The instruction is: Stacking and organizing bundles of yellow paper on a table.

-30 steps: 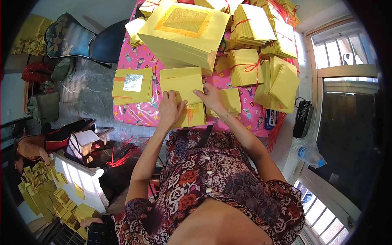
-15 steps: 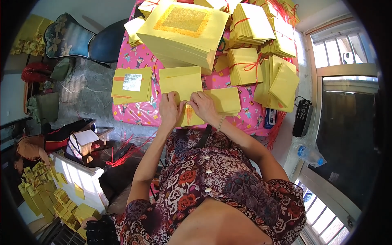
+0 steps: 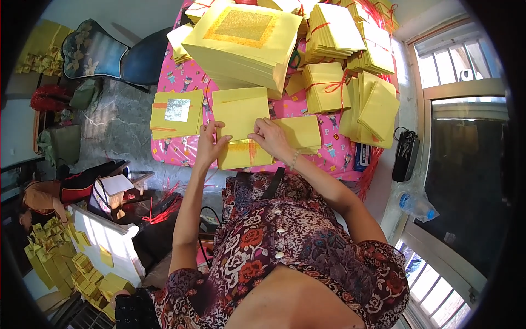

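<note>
A yellow paper sheet [image 3: 240, 112] lies before me on the table, its near part folded over along a crosswise edge. Below that edge shows more yellow paper with an orange mark [image 3: 249, 149]. My left hand [image 3: 209, 141] holds the sheet's left edge, thumb on the fold and fingers at the side. At the right end of the fold, my right hand [image 3: 269, 136] grips the paper with curled fingers and thumb. Beside it lies a small stack of folded yellow paper [image 3: 300, 131]. On the left rests yellow paper with a silver square [image 3: 177, 110].
A tall stack of yellow paper [image 3: 238, 66] stands behind the sheet on the pink patterned tablecloth [image 3: 181, 151]. Red-tied bundles [image 3: 327, 88] fill the right side. A plastic bottle [image 3: 416, 205] and black case [image 3: 406, 159] lie by the window. Another person [image 3: 46, 197] is at left.
My hands have moved apart along the fold, from its middle toward its two ends. The left hand has shifted left, and the right hand slightly up.
</note>
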Demonstrator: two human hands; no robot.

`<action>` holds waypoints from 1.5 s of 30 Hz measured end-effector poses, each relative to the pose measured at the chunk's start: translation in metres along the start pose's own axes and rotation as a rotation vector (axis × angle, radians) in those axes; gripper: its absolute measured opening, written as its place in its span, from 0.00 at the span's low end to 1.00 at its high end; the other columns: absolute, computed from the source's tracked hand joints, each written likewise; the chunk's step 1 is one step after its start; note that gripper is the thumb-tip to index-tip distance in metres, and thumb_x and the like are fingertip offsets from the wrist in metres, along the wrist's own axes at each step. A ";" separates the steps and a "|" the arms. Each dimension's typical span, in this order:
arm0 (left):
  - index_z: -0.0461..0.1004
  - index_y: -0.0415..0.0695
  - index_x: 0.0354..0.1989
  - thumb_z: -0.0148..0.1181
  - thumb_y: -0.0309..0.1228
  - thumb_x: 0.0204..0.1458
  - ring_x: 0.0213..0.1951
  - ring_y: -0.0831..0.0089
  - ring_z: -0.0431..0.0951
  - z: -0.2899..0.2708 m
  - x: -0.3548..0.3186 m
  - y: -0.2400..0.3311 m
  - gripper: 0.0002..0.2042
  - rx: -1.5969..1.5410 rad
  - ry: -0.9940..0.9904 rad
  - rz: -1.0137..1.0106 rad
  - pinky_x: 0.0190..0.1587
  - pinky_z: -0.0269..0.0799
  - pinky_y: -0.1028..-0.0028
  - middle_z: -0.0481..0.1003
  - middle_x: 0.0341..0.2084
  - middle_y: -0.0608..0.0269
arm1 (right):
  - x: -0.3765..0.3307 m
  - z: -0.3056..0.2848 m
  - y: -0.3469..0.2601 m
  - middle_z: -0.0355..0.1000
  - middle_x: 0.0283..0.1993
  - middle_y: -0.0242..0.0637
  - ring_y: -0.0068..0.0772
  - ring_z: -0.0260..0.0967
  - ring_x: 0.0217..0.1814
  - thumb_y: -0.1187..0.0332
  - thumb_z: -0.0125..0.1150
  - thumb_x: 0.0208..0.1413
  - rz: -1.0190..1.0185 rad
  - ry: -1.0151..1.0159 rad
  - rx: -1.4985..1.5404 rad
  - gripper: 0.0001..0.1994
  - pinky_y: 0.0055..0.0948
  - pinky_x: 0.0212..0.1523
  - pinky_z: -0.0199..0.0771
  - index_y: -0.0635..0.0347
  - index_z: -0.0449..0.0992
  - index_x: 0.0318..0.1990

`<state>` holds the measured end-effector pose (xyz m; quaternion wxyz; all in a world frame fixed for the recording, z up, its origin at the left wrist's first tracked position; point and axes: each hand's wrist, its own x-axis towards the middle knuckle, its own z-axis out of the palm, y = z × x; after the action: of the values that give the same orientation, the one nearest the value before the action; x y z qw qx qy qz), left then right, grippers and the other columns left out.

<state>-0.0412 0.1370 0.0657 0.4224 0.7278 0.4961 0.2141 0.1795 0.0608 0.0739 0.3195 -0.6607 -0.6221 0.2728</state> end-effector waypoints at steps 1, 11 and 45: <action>0.71 0.49 0.49 0.70 0.32 0.47 0.35 0.67 0.68 -0.006 0.000 -0.006 0.20 0.001 0.001 0.000 0.37 0.68 0.69 0.65 0.36 0.59 | -0.001 -0.001 0.000 0.68 0.30 0.39 0.45 0.70 0.34 0.65 0.69 0.49 0.028 -0.022 0.033 0.14 0.40 0.34 0.69 0.59 0.67 0.32; 0.72 0.51 0.51 0.68 0.30 0.51 0.25 0.83 0.61 -0.007 0.001 -0.034 0.19 -0.142 -0.098 0.027 0.28 0.61 0.81 0.61 0.32 0.69 | 0.000 -0.002 0.000 0.68 0.36 0.38 0.41 0.70 0.34 0.64 0.69 0.50 -0.044 -0.005 -0.021 0.17 0.38 0.36 0.70 0.57 0.69 0.43; 0.68 0.41 0.56 0.57 0.25 0.58 0.43 0.69 0.77 0.050 -0.029 0.040 0.17 -0.227 0.073 0.030 0.44 0.75 0.69 0.75 0.42 0.56 | -0.099 -0.039 0.165 0.76 0.42 0.46 0.36 0.76 0.42 0.72 0.60 0.58 0.531 0.354 0.445 0.20 0.32 0.41 0.75 0.63 0.62 0.56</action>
<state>0.0045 0.0845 0.0742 0.4807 0.6743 0.4727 0.3014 0.3078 -0.0450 -0.0301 0.4757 -0.7501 -0.2904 0.3561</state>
